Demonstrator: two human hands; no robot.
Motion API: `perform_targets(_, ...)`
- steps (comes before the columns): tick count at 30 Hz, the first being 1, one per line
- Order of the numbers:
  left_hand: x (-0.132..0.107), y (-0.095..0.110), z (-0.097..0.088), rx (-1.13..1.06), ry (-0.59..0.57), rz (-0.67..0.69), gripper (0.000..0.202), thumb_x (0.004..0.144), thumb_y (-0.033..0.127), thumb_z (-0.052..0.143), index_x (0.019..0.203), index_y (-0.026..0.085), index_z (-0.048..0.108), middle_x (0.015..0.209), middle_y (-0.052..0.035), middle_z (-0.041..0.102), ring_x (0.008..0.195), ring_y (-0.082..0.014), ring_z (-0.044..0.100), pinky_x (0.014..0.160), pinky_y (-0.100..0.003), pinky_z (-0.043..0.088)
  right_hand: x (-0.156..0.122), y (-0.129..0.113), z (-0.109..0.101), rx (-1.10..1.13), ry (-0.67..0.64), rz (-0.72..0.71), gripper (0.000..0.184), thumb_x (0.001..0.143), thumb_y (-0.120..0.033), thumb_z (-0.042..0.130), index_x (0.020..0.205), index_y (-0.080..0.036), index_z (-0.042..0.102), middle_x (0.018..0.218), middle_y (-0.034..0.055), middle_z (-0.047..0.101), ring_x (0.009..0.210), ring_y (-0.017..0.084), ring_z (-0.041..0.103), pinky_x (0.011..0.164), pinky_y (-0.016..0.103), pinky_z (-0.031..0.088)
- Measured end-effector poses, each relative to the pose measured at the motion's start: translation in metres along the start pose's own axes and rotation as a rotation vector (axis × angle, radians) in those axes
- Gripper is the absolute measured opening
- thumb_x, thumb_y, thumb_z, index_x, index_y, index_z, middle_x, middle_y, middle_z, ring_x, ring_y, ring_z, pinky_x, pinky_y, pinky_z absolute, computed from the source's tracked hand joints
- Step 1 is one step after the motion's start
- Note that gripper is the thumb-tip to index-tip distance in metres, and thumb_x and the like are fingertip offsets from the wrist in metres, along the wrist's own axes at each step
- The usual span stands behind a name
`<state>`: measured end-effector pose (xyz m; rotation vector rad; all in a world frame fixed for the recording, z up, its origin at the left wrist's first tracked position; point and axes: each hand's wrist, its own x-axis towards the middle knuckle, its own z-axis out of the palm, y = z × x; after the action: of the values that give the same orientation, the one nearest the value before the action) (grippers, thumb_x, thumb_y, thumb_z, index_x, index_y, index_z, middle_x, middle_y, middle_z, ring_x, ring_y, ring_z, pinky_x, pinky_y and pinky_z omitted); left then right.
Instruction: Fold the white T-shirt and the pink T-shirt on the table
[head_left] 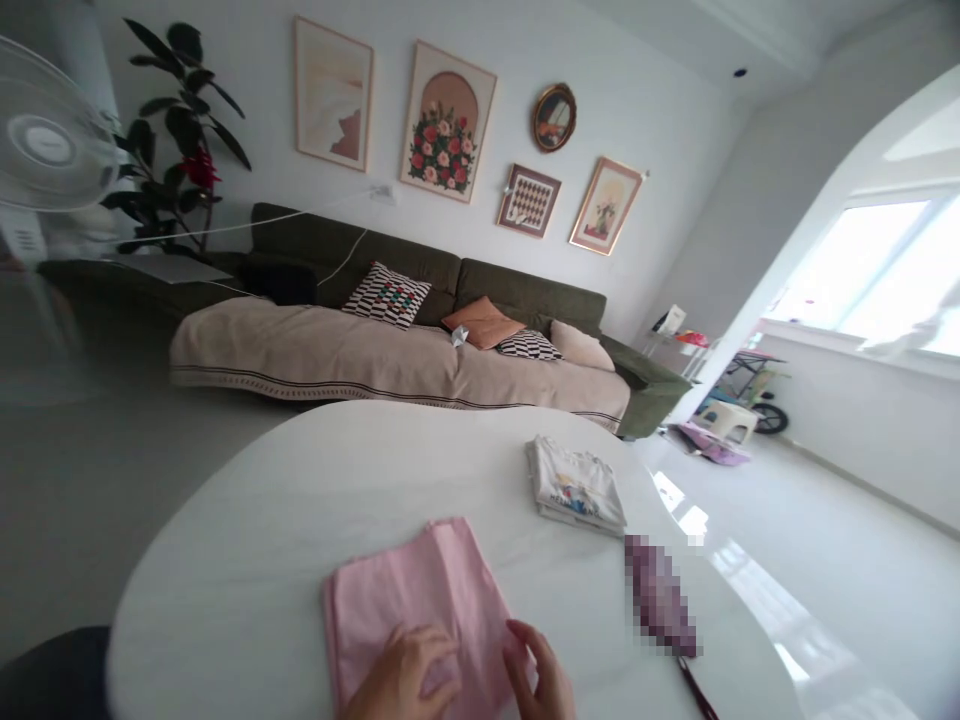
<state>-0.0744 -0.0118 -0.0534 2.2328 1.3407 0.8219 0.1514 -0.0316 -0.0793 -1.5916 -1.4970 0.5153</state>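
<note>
Pink cloth [420,600] lies folded flat on the white table [300,480], at the near edge just in front of the person; both hands rest on its near part, the left hand [401,675] with the fingers spread and pressing flat, the right hand [541,678] beside it at the cloth's right border, the fingers loosely bent, touching the cloth and not clearly gripping it; I judge that the step in hand is a smoothing or a fold of this cloth, and the next move would call for an even hold on one border, so that the layers do not slip; a folded printed shirt [576,485] lies further on the table, apart; no container is visible anywhere on the table.
</note>
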Motion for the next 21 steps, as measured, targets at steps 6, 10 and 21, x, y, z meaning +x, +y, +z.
perform_targets(6, 0.005, -0.046, -0.018, 0.253, 0.084, -0.115, 0.051, 0.064, 0.027, 0.067, 0.113, 0.017, 0.058, 0.116, -0.0125, 0.058, 0.106, -0.0282, 0.053, 0.092, -0.039, 0.042, -0.049, 0.011, 0.004, -0.229, 0.198, -0.046, 0.045, 0.080, -0.053, 0.042, 0.096, -0.018, 0.064, 0.101, 0.0125, 0.064, 0.096, 0.026, 0.059, 0.084, 0.034, 0.047)
perform_targets(10, 0.011, -0.044, -0.033, 0.259, 0.043, -0.031, 0.035, 0.071, 0.023, 0.061, 0.106, 0.020, 0.063, 0.095, -0.0074, 0.065, 0.088, -0.0225, 0.059, 0.080, -0.034, 0.046, -0.059, -0.003, 0.008, -0.369, 0.164, -0.048, 0.031, 0.076, -0.031, 0.050, 0.102, -0.020, 0.063, 0.105, 0.0095, 0.063, 0.096, 0.024, 0.059, 0.083, 0.031, 0.046)
perform_targets(21, -0.035, 0.006, -0.051, -0.057, -0.212, 0.334, 0.014, 0.078, 0.027, 0.053, 0.079, 0.031, 0.067, 0.076, -0.0001, 0.066, 0.078, -0.0182, 0.061, 0.094, -0.041, 0.038, -0.056, -0.069, 0.021, -0.453, -0.077, -0.133, 0.068, 0.062, -0.020, 0.061, 0.127, -0.029, 0.045, 0.140, 0.0077, 0.034, 0.125, 0.031, 0.034, 0.095, 0.040, 0.038)
